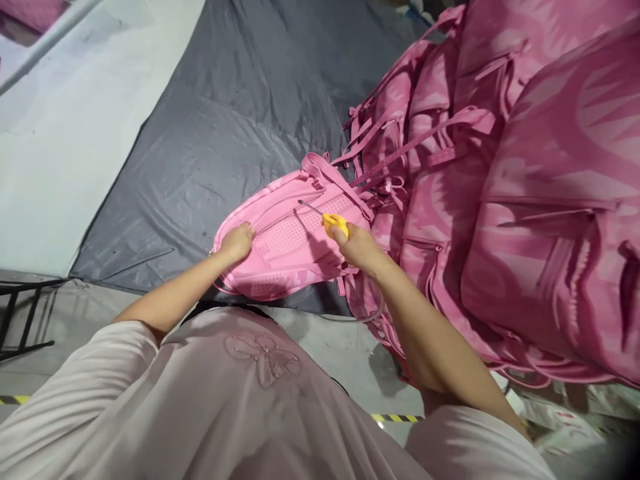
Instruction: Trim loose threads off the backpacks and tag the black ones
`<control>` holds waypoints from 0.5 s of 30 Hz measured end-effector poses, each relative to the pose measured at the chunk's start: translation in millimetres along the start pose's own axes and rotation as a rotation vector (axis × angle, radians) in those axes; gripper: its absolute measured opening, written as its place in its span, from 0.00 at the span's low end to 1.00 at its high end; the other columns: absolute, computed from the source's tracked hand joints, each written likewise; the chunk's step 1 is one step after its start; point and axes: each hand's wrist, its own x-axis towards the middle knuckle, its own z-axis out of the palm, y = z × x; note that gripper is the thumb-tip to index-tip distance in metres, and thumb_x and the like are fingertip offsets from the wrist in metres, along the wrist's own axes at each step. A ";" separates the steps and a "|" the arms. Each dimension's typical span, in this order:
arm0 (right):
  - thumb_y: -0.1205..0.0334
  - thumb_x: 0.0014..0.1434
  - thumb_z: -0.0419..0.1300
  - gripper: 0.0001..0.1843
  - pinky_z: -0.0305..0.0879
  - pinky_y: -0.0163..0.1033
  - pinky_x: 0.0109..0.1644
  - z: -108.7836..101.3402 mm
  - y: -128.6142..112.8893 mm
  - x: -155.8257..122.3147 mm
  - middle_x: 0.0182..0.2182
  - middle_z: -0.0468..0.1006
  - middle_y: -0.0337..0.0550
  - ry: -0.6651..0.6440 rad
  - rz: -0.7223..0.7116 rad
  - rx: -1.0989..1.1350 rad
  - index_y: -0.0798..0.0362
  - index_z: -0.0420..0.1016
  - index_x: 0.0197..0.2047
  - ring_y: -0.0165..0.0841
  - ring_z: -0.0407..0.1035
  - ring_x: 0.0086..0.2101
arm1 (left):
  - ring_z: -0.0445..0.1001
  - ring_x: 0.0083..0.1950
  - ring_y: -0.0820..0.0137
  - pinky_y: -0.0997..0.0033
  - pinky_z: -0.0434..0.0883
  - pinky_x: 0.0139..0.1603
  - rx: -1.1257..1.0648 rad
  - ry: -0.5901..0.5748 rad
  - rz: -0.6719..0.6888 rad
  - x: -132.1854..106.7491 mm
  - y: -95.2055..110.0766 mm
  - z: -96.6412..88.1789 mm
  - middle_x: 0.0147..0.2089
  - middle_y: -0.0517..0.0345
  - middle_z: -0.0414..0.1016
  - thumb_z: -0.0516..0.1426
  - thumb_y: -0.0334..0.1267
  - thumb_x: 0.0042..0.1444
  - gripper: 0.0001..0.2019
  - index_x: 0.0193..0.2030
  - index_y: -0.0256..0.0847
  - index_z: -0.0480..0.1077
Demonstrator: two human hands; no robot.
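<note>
A pink backpack [285, 233] lies back side up on the dark grey sheet, its mesh back panel and shoulder straps showing. My left hand [239, 241] is closed on the pink fabric near its left end. In my right hand [361, 248], above the bag's right part, is a pair of yellow-handled scissors [334, 224]. Their thin metal blades look closed and point up and left over the back panel. The fingers beneath the handle are partly hidden.
Several pink patterned backpacks [545, 180] are piled on the right, with loose straps [420, 143] reaching toward the bag. A grey sheet [215, 127] covers the table, beside a white surface [95, 120]. A black metal frame [23, 313] stands at lower left.
</note>
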 end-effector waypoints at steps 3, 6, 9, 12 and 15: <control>0.44 0.67 0.50 0.25 0.64 0.33 0.35 -16.5 15.2 -15.6 0.35 0.80 0.46 -0.087 0.114 -0.112 0.56 0.76 0.50 0.32 0.71 0.29 | 0.59 0.68 0.48 0.45 0.60 0.62 0.444 0.163 0.403 -24.7 -3.8 16.4 0.71 0.42 0.54 0.51 0.40 0.65 0.25 0.69 0.53 0.58; 0.42 0.68 0.45 0.31 0.63 0.36 0.37 -32.0 34.8 -34.4 0.42 0.80 0.59 0.100 0.347 -0.332 0.61 0.74 0.53 0.38 0.74 0.36 | 0.50 0.72 0.44 0.41 0.55 0.63 0.708 0.281 0.675 -48.8 -6.3 33.6 0.75 0.41 0.46 0.53 0.44 0.64 0.25 0.67 0.51 0.61; 0.41 0.68 0.47 0.30 0.63 0.36 0.40 -35.2 46.6 -51.2 0.46 0.79 0.59 -0.013 0.326 -0.359 0.58 0.75 0.54 0.41 0.74 0.42 | 0.49 0.73 0.49 0.47 0.56 0.65 0.732 0.181 0.864 -70.9 -9.4 59.9 0.75 0.40 0.47 0.55 0.50 0.61 0.29 0.68 0.46 0.61; 0.41 0.67 0.48 0.29 0.64 0.36 0.41 -30.7 53.9 -67.9 0.44 0.80 0.54 -0.030 0.333 -0.366 0.55 0.76 0.53 0.39 0.75 0.42 | 0.54 0.70 0.46 0.46 0.61 0.61 0.814 -0.016 0.885 -82.6 -13.8 88.7 0.74 0.37 0.47 0.64 0.46 0.53 0.39 0.70 0.45 0.57; 0.43 0.67 0.48 0.28 0.65 0.36 0.40 -26.5 70.0 -90.5 0.40 0.81 0.50 -0.002 0.344 -0.312 0.54 0.77 0.52 0.38 0.75 0.38 | 0.60 0.67 0.46 0.46 0.63 0.60 0.570 -0.101 0.673 -73.5 -12.5 96.9 0.70 0.37 0.57 0.62 0.40 0.55 0.32 0.66 0.44 0.62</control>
